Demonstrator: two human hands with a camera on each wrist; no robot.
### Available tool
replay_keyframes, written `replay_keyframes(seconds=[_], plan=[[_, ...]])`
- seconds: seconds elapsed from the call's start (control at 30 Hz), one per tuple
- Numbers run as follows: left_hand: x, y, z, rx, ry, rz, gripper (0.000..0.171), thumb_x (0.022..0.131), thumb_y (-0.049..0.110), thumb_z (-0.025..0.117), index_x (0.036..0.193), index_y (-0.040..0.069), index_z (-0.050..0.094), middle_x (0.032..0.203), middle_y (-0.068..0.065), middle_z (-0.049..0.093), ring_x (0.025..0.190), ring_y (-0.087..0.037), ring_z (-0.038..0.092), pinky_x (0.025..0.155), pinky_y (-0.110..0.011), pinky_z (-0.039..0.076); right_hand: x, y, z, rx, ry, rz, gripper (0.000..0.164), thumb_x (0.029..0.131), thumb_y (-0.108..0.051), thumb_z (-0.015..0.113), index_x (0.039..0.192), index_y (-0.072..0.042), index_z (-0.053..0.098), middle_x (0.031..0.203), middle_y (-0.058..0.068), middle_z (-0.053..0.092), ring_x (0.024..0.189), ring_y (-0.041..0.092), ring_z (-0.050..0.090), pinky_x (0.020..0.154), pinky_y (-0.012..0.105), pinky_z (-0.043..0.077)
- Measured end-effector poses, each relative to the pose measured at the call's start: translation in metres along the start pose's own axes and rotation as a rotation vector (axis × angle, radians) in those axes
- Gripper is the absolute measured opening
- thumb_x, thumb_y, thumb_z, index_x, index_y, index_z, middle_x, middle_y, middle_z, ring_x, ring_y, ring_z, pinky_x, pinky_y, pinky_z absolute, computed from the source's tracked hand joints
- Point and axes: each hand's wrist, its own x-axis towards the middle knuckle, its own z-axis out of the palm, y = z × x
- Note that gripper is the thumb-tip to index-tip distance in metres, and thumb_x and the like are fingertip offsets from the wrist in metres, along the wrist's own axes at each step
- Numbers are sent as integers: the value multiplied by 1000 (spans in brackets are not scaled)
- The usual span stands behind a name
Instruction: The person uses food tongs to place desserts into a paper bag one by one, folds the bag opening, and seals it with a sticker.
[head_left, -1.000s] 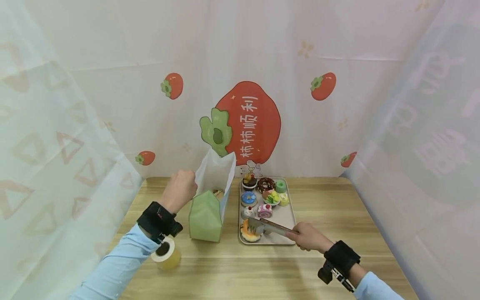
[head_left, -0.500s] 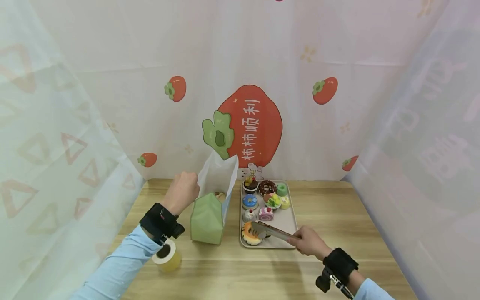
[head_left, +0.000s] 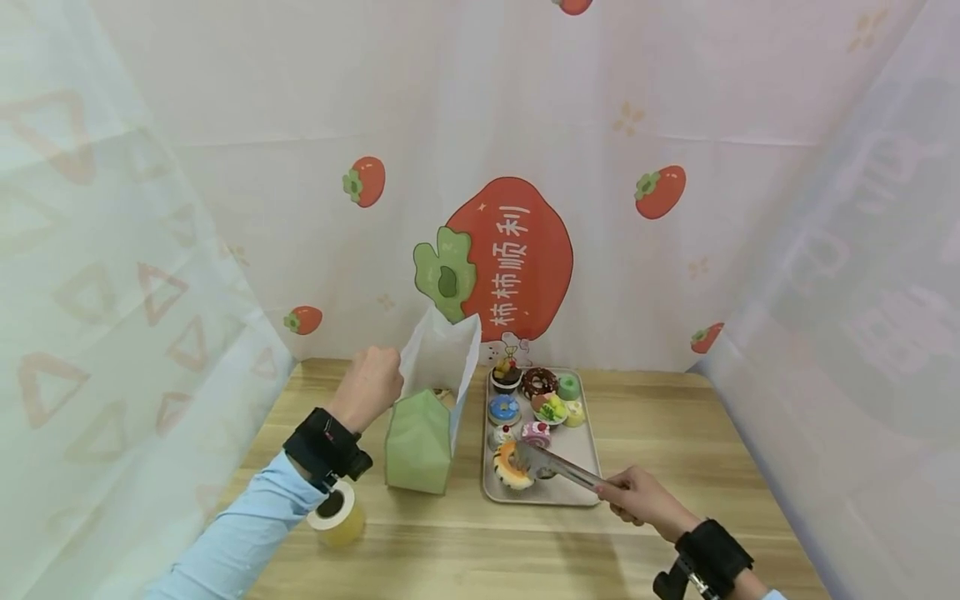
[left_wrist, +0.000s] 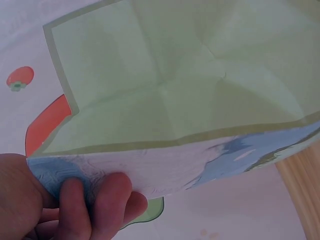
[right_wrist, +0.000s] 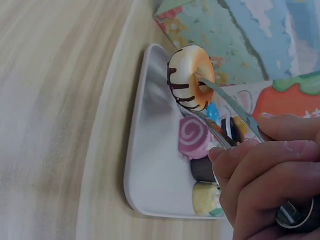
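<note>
My left hand (head_left: pixel 367 387) pinches the upper edge of a paper bag (head_left: pixel 420 442), which stands upright with its mouth open. In the left wrist view, fingers curl around a corner of the bag (left_wrist: pixel 175 90). My right hand (head_left: pixel 643 498) grips metal tongs (head_left: pixel 566 471). Their tips clamp the ring of a toy donut (right_wrist: pixel 181 75), cream and orange with dark stripes. In the right wrist view the donut is tilted, over the end of the tray (right_wrist: pixel 155 170) nearest the bag. Something pale shows inside the bag.
Other toy pastries share the tray: a pink swirl roll (head_left: pixel 536 433), a blue donut (head_left: pixel 504 409), a chocolate donut (head_left: pixel 539 383) and several more. A roll of tape (head_left: pixel 337 517) stands below the left forearm. Printed curtains (head_left: pixel 300 208) enclose the wooden table.
The tongs have closed on the striped donut, which now sits tilted and slightly higher against the tray. The left hand keeps its hold on the bag. The head view has shifted slightly.
</note>
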Motion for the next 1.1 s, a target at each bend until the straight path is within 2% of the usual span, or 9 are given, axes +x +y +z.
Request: replay_keyframes(seconds=[0.2, 0.33, 0.57, 0.8, 1.0, 1.1], plan=[[0, 2, 0, -18, -21, -11, 30, 81, -9, 56, 55, 6, 52, 50, -1, 45, 41, -14, 44, 40, -23, 29, -14, -14, -11, 55, 15, -17, 30, 103, -23, 52, 100, 4, 66, 64, -4, 41, 50, 5, 26, 47, 24, 21], [0, 2, -1, -29, -19, -8, 27, 81, -9, 57, 57, 5, 54, 50, -1, 47, 42, -14, 45, 40, -24, 31, -26, -29, -19, 51, 70, -34, 32, 103, -23, 51, 105, 6, 66, 67, -4, 45, 50, 3, 32, 46, 20, 25], [0, 2, 0, -29, -6, 4, 27, 80, -9, 57, 57, 5, 53, 51, -1, 46, 42, -14, 44, 41, -24, 30, -38, -60, -35, 27, 123, -108, 34, 103, -25, 52, 107, 6, 64, 70, -5, 46, 52, 3, 34, 46, 24, 25], [0, 3, -1, -32, -8, 4, 26, 80, -9, 56, 58, 4, 53, 52, -1, 46, 43, -14, 45, 40, -24, 30, -25, -98, -38, -29, 202, -208, 39, 103, -26, 53, 111, 11, 63, 71, -4, 47, 52, 3, 33, 46, 23, 27], [1, 7, -2, -38, -37, -9, 22, 82, -9, 57, 62, 1, 56, 54, -1, 45, 44, -14, 44, 41, -23, 31, -9, -136, -32, -79, 175, -305, 33, 103, -26, 54, 104, 5, 64, 67, -1, 43, 51, 7, 30, 46, 27, 26], [1, 8, -3, -47, -56, -31, 19, 83, -8, 57, 66, -1, 59, 54, -2, 49, 43, -14, 47, 40, -23, 33, 1, -154, -29, -127, 152, -316, 31, 102, -28, 55, 97, 2, 64, 65, 0, 42, 52, 8, 32, 48, 25, 29]])
